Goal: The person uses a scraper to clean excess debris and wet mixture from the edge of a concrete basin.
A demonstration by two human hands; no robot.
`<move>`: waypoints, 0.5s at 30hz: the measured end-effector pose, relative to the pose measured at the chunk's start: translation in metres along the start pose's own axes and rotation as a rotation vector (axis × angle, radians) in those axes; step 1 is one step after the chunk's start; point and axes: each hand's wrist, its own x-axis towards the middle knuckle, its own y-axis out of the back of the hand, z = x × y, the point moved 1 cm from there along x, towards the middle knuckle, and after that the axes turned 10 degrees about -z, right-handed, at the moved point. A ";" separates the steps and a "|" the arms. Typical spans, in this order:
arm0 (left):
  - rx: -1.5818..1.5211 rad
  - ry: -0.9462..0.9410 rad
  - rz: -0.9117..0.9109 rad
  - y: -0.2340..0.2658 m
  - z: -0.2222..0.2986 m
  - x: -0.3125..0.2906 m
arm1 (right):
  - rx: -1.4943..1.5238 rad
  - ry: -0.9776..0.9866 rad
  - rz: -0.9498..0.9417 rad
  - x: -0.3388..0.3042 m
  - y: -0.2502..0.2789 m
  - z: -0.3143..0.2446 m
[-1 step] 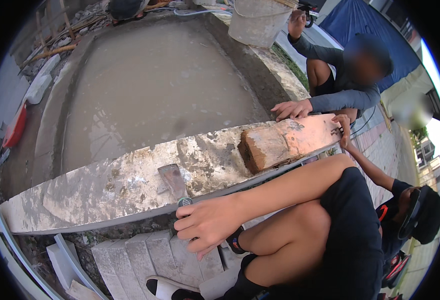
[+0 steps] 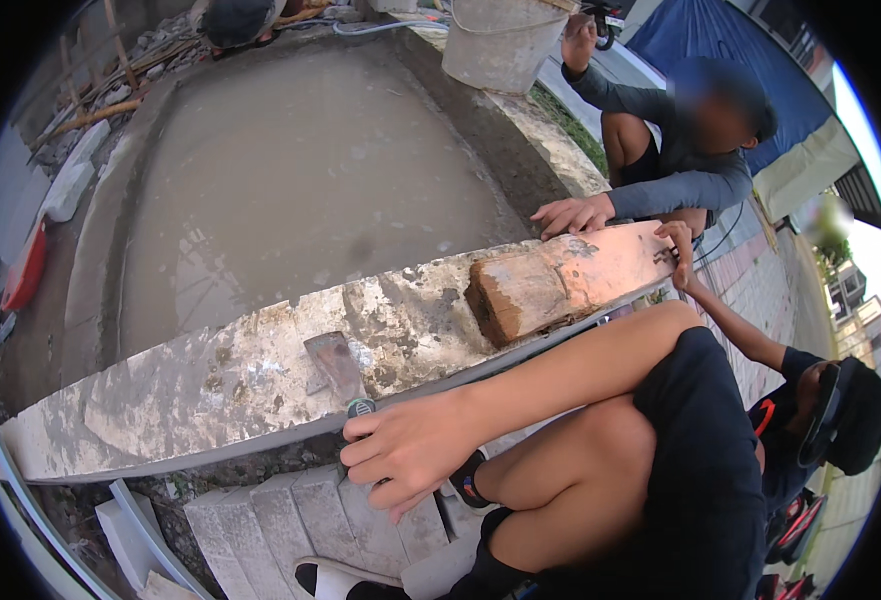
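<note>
My right hand (image 2: 410, 450) reaches across from the right, its fingers wrapped round the dark green handle of a scraper (image 2: 336, 366). The flat, widening blade is worn and rests on or just over the pale, patchy top of a low wall (image 2: 200, 390); I cannot tell if it touches. Farther right along that wall lies a rough brown block (image 2: 520, 295), apart from the scraper. My left hand does not show.
Beyond the wall, grey murky liquid (image 2: 300, 180) fills a walled pit. A whitish bucket (image 2: 505, 45) stands on its far right edge. Two people sit at right, a hand (image 2: 575, 214) and another hand (image 2: 678, 250) on the wall. Pale blocks (image 2: 300, 520) lie below; a red basin (image 2: 26, 268) is left.
The whole view has shifted slightly. My right hand keeps its grip on the scraper, which stays at about the same spot on the wall. The nearby person's raised hand barely differs.
</note>
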 end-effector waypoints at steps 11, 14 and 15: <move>0.043 -0.004 0.015 0.019 0.026 0.003 | 0.102 -0.408 0.317 0.007 0.085 0.053; 0.030 -0.004 0.003 0.008 0.021 0.005 | -0.049 -0.725 0.390 -0.001 0.131 0.087; 0.031 -0.002 0.000 0.003 0.016 0.005 | -0.111 -0.804 0.411 -0.005 0.142 0.100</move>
